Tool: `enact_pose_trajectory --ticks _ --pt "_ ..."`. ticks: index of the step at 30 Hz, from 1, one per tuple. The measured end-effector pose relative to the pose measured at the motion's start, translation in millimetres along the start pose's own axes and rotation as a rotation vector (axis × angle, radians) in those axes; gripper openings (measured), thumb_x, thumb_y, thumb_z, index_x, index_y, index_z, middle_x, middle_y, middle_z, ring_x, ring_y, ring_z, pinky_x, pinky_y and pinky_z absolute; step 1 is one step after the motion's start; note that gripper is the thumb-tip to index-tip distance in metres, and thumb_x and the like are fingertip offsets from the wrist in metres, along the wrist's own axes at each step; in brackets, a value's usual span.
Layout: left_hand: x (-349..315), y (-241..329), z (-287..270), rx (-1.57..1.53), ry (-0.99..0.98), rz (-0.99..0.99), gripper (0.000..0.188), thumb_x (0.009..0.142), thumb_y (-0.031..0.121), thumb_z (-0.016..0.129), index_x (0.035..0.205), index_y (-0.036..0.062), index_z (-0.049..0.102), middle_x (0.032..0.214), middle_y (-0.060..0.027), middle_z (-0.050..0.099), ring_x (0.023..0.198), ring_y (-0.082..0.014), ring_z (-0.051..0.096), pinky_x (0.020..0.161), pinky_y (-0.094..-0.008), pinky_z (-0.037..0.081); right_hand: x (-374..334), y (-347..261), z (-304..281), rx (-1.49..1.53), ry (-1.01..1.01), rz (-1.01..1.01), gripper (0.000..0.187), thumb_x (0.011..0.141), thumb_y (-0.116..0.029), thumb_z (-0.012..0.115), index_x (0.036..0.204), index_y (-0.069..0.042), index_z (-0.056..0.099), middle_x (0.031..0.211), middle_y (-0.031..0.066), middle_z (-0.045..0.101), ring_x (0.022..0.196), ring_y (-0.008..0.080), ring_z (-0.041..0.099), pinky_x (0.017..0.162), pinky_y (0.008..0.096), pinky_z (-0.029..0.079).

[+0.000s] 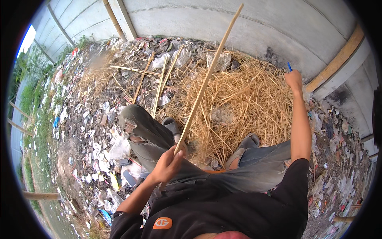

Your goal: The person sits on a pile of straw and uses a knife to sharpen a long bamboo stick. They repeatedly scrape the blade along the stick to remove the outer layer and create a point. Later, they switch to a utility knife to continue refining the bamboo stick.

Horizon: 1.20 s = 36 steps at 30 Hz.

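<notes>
My left hand (pixel 167 165) is closed round the lower part of a long, pale bamboo strip (pixel 206 79). The strip slants up and away to the right, its far end reaching in front of the grey wall. Stretched out to the far right, my right hand (pixel 293 80) is a closed fist. A slim blue object (pixel 289 66) sticks out of its top; the rest is hidden in the fingers, so its kind cannot be made out. Between my feet and the wall spreads a heap of straw-coloured shavings (pixel 250 99), with my right arm alongside its right edge.
Several split bamboo pieces (pixel 143 77) lie on the littered ground beyond my left knee. A concrete panel wall (pixel 238 30) closes off the far side, with a bamboo pole (pixel 336 59) leaning at right. Plastic scraps and rubbish (pixel 99 155) cover the ground at left.
</notes>
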State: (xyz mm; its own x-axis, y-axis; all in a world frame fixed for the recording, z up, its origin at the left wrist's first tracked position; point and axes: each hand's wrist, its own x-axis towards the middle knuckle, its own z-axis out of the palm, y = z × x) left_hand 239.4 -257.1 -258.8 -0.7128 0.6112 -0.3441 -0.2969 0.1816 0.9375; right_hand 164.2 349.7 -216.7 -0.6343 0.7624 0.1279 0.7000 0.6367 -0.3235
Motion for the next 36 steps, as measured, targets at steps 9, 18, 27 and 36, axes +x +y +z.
enact_pose_trajectory --ticks 9,18,27,36 --pt "88.7 39.0 26.1 -0.2 0.067 0.102 0.026 0.11 0.03 0.046 0.106 0.0055 0.05 0.063 0.007 0.033 0.045 -0.0048 0.03 0.041 -0.0252 0.026 -184.5 -164.9 33.0 0.179 -0.424 -0.652 0.016 0.086 -0.003 0.057 0.086 0.008 0.068 0.06 0.0097 0.058 0.042 0.0102 0.044 0.034 0.0286 0.031" --pt "105.8 48.9 57.4 -0.169 0.1 0.041 0.029 0.108 0.031 0.048 0.104 0.0037 0.054 0.063 0.0076 0.037 0.046 -0.0047 0.036 0.041 -0.0271 0.028 -248.1 -171.7 51.2 0.099 -0.423 -0.818 0.014 0.08 -0.009 0.064 0.073 0.003 0.067 0.063 0.017 0.066 0.06 0.0284 0.07 0.056 0.0418 0.056" --pt "126.9 10.7 51.9 0.421 0.245 0.201 0.039 0.107 0.029 0.046 0.081 0.0007 0.053 0.056 0.0037 0.042 0.046 -0.0084 0.044 0.042 -0.0303 0.034 -216.8 -173.7 76.7 -0.038 -0.445 -0.766 0.022 0.086 -0.003 0.05 0.065 -0.001 0.058 0.055 0.0082 0.053 0.046 0.0187 0.05 0.042 0.0369 0.043" --pt "56.6 9.8 83.1 0.17 0.018 0.057 0.026 0.108 0.026 0.047 0.096 0.0029 0.049 0.066 0.0052 0.043 0.051 -0.006 0.039 0.045 -0.0266 0.034 -99.9 -131.2 82.3 0.004 -0.245 -0.383 0.013 0.092 -0.006 0.056 0.084 0.002 0.063 0.066 0.0098 0.056 0.046 0.0145 0.043 0.039 0.0336 0.034"
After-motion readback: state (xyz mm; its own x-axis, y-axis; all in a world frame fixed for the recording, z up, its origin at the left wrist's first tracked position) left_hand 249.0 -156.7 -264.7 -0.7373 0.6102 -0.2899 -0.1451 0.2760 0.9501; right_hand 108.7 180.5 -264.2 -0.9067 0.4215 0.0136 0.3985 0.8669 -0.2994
